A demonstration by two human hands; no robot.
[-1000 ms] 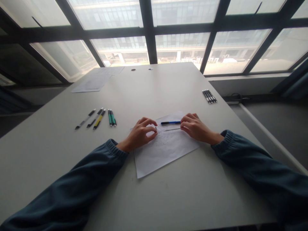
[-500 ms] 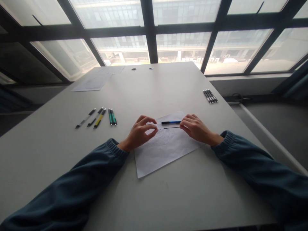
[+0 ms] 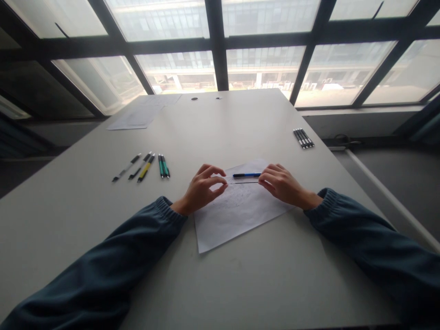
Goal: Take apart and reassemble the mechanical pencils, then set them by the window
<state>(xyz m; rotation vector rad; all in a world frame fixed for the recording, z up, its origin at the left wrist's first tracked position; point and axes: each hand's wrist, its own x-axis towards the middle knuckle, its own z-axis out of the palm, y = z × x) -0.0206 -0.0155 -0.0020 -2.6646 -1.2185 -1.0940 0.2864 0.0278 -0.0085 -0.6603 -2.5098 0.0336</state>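
Note:
A thin dark pen refill stretches level between my two hands, just above a sheet of paper with scribbles on it. At its left end, the thumb and forefinger of my left hand are pinched together, with the other fingers curved loosely. My right hand grips the opposite end between thumb and fingers. Behind the refill lies a blue pen barrel with a black end; its right end is close to my right fingers and partly hidden by them. Whether a small part sits in my left fingertips is too fine to see.
Left of the paper, two green pens, a yellow pen and two grey-black pens lie on the white table. Several black pens lie side by side near the right edge. More papers rest far left.
The view has shifted slightly, so everything appears a little further right. Both hands keep their pinch on the refill with almost no movement.

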